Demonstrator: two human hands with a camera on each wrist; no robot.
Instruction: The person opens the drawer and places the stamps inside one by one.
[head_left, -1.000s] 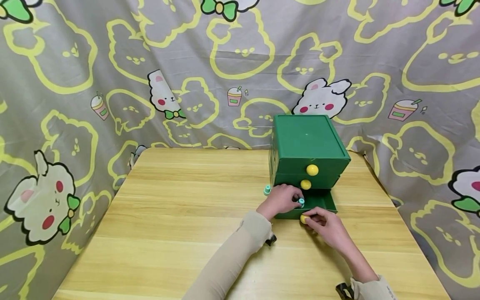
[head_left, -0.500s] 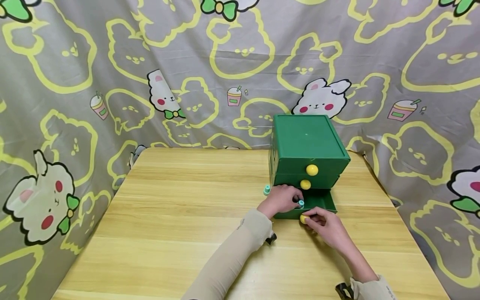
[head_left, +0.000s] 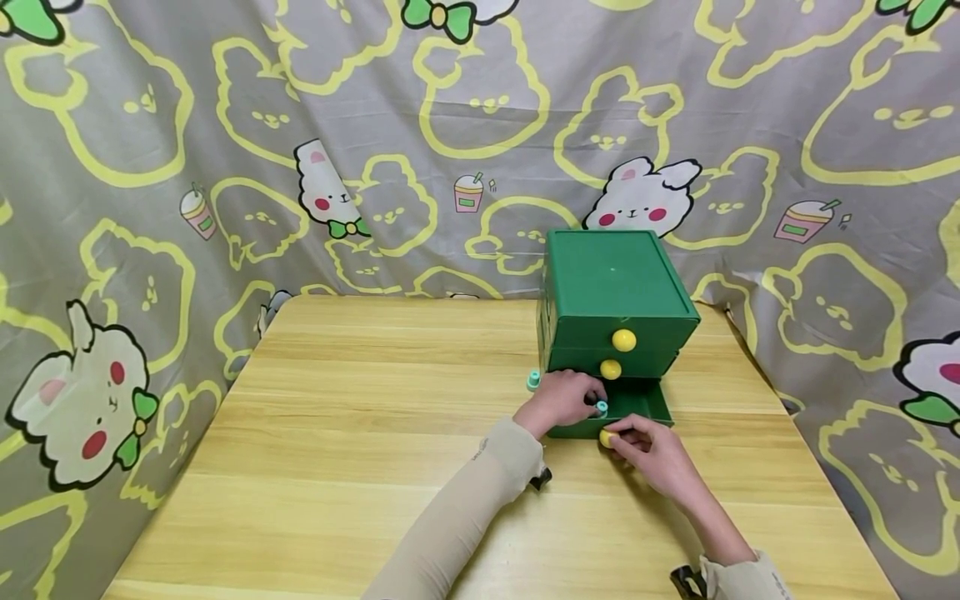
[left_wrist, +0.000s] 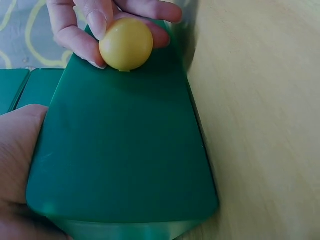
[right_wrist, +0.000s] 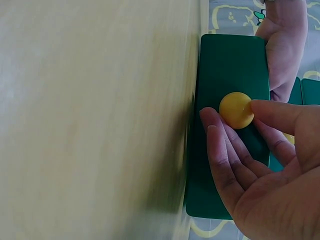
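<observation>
A green drawer cabinet (head_left: 617, 275) stands on the table with its bottom drawer (head_left: 637, 406) pulled out. My left hand (head_left: 567, 398) reaches over the drawer's left side and pinches a small teal piece with a ring-shaped top (head_left: 602, 407) inside it. The lower part of that piece is hidden by the drawer front and fingers. My right hand (head_left: 651, 450) pinches the bottom drawer's round yellow knob (right_wrist: 236, 110) between thumb and fingers. In the left wrist view, the drawer front (left_wrist: 122, 150) hides most of my left hand.
Left of the cabinet, a similar teal piece (head_left: 533, 381) stands on the wooden table (head_left: 360, 400). The two upper drawers are closed, with yellow knobs (head_left: 624, 340) facing me. A patterned grey curtain (head_left: 390, 100) hangs behind and on both sides.
The teal piece in my left hand sits very slightly lower in the drawer than a second ago. My right hand stays on the knob, and the drawer has not moved.
</observation>
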